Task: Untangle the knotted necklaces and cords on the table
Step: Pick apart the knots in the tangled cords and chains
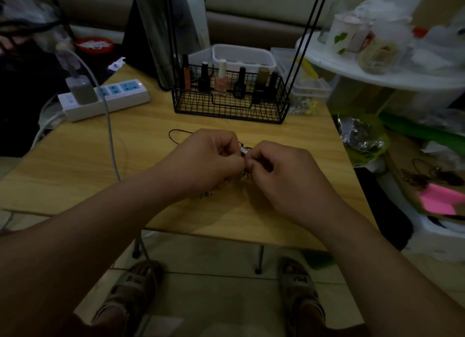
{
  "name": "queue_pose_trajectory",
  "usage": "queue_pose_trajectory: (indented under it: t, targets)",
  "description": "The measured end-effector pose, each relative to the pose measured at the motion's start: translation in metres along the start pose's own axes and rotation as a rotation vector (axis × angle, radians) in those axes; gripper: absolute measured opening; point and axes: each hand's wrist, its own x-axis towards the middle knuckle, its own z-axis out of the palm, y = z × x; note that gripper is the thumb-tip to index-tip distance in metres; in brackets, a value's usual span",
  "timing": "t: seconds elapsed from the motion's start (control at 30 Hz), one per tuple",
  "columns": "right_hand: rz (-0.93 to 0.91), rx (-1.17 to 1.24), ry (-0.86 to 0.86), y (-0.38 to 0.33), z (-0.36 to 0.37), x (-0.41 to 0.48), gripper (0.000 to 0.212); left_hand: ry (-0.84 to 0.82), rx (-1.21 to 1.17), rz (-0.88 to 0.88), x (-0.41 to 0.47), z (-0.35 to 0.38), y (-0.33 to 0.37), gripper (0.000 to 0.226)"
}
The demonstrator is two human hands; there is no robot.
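A knot of necklaces and cords (243, 151) sits between my two hands above the middle of the wooden table (83, 160). My left hand (208, 160) has its fingers curled and pinches the tangle from the left. From the right, my right hand (279, 173) pinches the same tangle, fingertips meeting the left hand's. A thin black cord (176, 132) loops out on the table behind my left hand. Small silver chain links (206, 194) show under my left wrist. Most of the tangle is hidden by my fingers.
A black wire basket (230, 105) of nail polish bottles stands behind my hands. At the back left lie a white power strip (105, 98) with a charger and a grey cable (110, 135) running to the front edge. Clutter fills a white shelf (392, 77) to the right.
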Motion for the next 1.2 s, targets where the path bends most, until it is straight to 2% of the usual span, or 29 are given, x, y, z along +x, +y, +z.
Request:
queue_pose_trajectory:
  t: [0.33,0.43,0.57,0.63,0.87,1.07,1.2]
  targets:
    - [-0.050,-0.049,0.046,0.002,-0.002,0.001,0.005,-0.008,0.167,0.040,0.002,0.001,-0.001,0.010]
    - [-0.029,0.017,0.096,0.001,-0.001,0.001,0.005,-0.002,0.077,0.027,0.002,-0.001,0.000,0.009]
    - [0.202,0.404,0.132,-0.002,-0.004,0.005,0.011,0.043,-0.148,-0.027,0.003,-0.007,0.002,0.011]
    - [0.269,0.500,0.101,-0.004,-0.006,0.005,0.013,0.043,-0.182,-0.031,0.004,-0.009,0.002,0.011]
    - [0.215,0.433,-0.017,-0.009,-0.004,0.001,0.005,0.016,-0.169,-0.003,0.003,-0.007,0.000,0.009]
    - [0.196,0.428,0.009,-0.008,-0.007,0.003,0.003,0.012,-0.189,-0.016,0.004,-0.006,0.001,0.008]
    - [0.229,0.577,0.068,-0.006,-0.007,0.004,0.005,0.006,-0.242,-0.059,0.004,-0.005,0.003,0.009]
